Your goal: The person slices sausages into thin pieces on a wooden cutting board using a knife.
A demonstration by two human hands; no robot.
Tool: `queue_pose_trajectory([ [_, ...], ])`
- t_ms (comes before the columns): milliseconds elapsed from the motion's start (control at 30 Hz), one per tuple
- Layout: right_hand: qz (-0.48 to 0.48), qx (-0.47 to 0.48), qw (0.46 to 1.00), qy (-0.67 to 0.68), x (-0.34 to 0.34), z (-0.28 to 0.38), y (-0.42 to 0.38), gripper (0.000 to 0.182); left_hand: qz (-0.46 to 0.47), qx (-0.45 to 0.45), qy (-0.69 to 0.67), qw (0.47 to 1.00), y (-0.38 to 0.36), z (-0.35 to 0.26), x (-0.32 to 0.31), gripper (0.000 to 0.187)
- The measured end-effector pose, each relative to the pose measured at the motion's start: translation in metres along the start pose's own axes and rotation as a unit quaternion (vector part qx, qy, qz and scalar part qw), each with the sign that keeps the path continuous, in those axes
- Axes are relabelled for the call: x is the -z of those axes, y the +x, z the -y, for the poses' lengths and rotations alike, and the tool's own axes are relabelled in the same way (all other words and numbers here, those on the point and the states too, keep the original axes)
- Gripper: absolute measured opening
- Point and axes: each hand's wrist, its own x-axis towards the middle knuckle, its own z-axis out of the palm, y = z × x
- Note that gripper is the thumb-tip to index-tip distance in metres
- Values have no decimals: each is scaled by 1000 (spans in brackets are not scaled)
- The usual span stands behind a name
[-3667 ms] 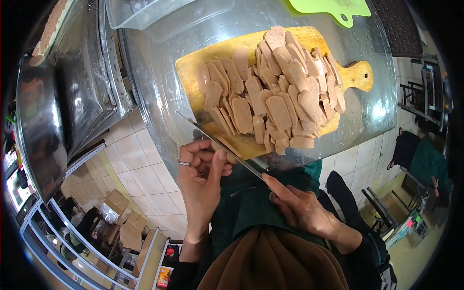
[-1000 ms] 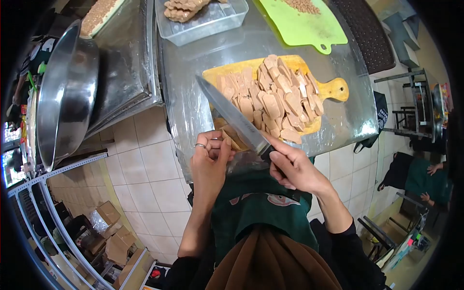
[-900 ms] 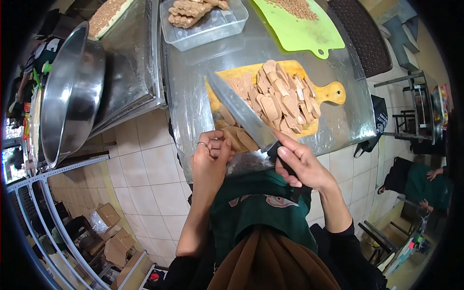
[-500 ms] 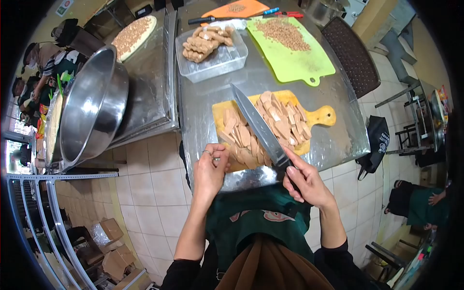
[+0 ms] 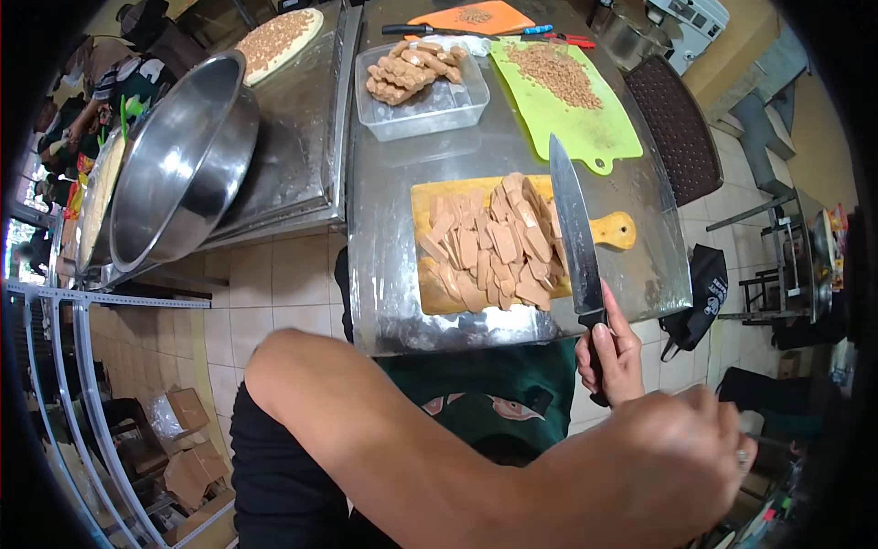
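Observation:
In my right hand (image 5: 615, 359) is a large kitchen knife (image 5: 573, 224), gripped by its black handle, its blade pointing up and away over the right side of a wooden cutting board (image 5: 428, 297). Sliced brown sausage pieces (image 5: 494, 242) are heaped on that board, left of the blade. My left arm reaches across my body, and my left hand (image 5: 672, 448), blurred, is curled over my right forearm; what its fingers hold is hidden.
Behind the board stand a clear plastic tub (image 5: 421, 123) of whole sausages and a green cutting board (image 5: 608, 137) with chopped bits. A big steel bowl (image 5: 183, 165) leans at left, near a topped dough round (image 5: 279, 41). A perforated brown chair (image 5: 675, 128) borders the table.
My left hand has left the sausage slices and swung right across my body to my right forearm. The knife has moved right, off the slices, and the slices now lie in one heap.

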Motion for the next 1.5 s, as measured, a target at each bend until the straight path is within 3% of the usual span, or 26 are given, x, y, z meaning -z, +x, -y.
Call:
queue_pose_trajectory([
  [100, 3, 23, 999, -21, 7, -10, 1, 59, 121, -132, 112, 977, 16, 21, 52, 10],
  [233, -12, 43, 999, -4, 8, -10, 5, 56, 255, -373, 277, 848, 28, 54, 64, 24],
  [300, -5, 31, 999, 16, 8, -1, 5, 56, 141, -220, 132, 956, 18, 82, 79, 26],
  [333, 0, 28, 999, 26, 8, 4, 5, 55, 90, -93, 138, 982, 15, 107, 85, 24],
  [400, -9, 24, 1000, 3, 7, 12, 8, 55, -31, 174, 106, 978, 13, 153, 99, 20],
  [467, 2, 42, 999, -7, 11, 8, 12, 55, -8, 285, 179, 941, 18, 232, 100, 21],
  [500, -2, 39, 999, -9, 11, 8, 14, 55, 9, 305, 281, 910, 17, 277, 97, 22],
  [600, -14, 30, 999, -21, 10, 7, 18, 55, 2, 233, 337, 912, 19, 376, 67, 29],
  [767, -33, 17, 999, -33, 7, 7, 18, 55, -10, 299, 456, 838, 28, 474, 11, 35],
  [867, -37, 3, 999, -34, 9, 8, 15, 56, -9, 336, 462, 821, 37, 483, -2, 36],
  [1033, -57, -9, 998, -38, 6, 9, 12, 55, -78, 278, 483, 827, 36, 494, 4, 30],
  [1133, -56, 7, 998, -27, 5, 10, 8, 55, -163, 324, 295, 884, 40, 467, 22, 30],
  [1167, -52, 11, 998, -22, 4, 9, 5, 55, -238, 297, 206, 902, 35, 471, 25, 33],
  [1333, -12, 19, 1000, -17, -2, 0, -7, 55, -214, 267, -34, 939, -14, 348, 58, 29],
  [1400, 23, 37, 998, -50, -6, -4, -11, 56, -135, 334, -66, 930, -52, 292, 65, 29],
  [1500, 87, 8, 989, -121, -18, 0, -20, 56, -150, 403, -175, 886, -116, 234, 42, 29],
])
